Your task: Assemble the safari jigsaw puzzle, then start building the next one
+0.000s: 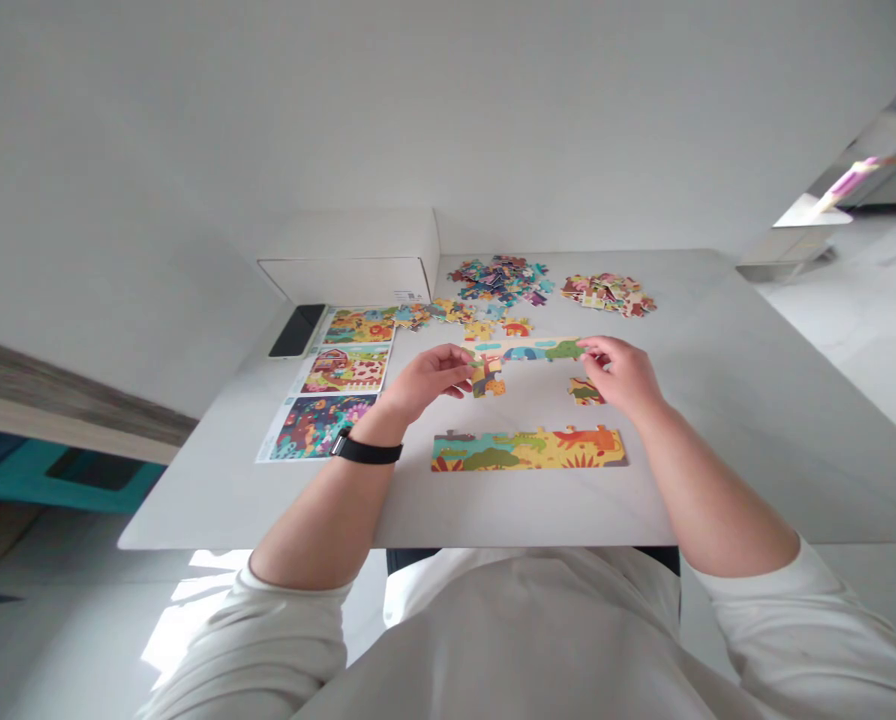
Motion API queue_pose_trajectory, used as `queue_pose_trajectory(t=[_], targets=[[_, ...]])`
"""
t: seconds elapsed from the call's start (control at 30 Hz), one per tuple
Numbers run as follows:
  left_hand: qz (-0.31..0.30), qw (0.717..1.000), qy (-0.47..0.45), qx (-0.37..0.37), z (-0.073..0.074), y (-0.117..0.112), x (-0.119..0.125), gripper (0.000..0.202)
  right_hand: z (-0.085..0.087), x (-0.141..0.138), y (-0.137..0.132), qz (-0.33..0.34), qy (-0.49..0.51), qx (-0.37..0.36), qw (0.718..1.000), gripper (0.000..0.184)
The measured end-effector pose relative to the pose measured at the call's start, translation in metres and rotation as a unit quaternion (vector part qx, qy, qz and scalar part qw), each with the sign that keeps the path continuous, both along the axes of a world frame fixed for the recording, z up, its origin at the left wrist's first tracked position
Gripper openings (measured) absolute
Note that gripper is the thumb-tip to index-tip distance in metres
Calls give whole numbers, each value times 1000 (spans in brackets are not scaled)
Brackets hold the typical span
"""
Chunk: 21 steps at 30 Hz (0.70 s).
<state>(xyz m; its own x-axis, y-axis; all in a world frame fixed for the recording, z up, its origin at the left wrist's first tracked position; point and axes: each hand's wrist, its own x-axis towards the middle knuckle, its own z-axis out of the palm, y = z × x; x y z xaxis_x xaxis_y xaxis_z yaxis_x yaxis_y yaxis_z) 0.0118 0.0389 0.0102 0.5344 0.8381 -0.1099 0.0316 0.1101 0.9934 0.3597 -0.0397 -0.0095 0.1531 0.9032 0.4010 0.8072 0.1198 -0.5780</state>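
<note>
A joined strip of jigsaw puzzle [527, 350], with blue and green shapes along a pale top edge, extends between my hands. My left hand [434, 382] has its thumb and curled fingers at the strip's left end, where several joined pieces hang down toward me. At the other end, the thumb and fingers of my right hand [622, 372] pinch the strip's corner. Just below those right fingertips lies a loose puzzle piece [585, 391]. Nearer the table's front edge is a longer assembled puzzle strip [529, 450] with a crocodile and an orange animal.
Behind my hands are loose yellow pieces [479, 330], a blue-purple pile of pieces [499, 278] and a reddish pile of pieces [611, 294]. To the left lie a picture sheet [275, 425] and a phone [296, 331], before a white box [350, 277] against the wall.
</note>
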Motion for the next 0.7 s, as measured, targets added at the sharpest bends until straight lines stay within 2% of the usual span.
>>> queue_pose_trajectory(t=[0.33, 0.57, 0.7], targets=[[10, 1000, 7, 11, -1, 1, 0, 49, -2, 2, 1, -2, -6, 18, 1000, 28], [1, 1000, 7, 11, -3, 1, 1, 50, 3, 4, 1, -33, 8, 20, 999, 30], [10, 1000, 15, 17, -1, 3, -2, 46, 3, 3, 0, -24, 10, 14, 1000, 31]])
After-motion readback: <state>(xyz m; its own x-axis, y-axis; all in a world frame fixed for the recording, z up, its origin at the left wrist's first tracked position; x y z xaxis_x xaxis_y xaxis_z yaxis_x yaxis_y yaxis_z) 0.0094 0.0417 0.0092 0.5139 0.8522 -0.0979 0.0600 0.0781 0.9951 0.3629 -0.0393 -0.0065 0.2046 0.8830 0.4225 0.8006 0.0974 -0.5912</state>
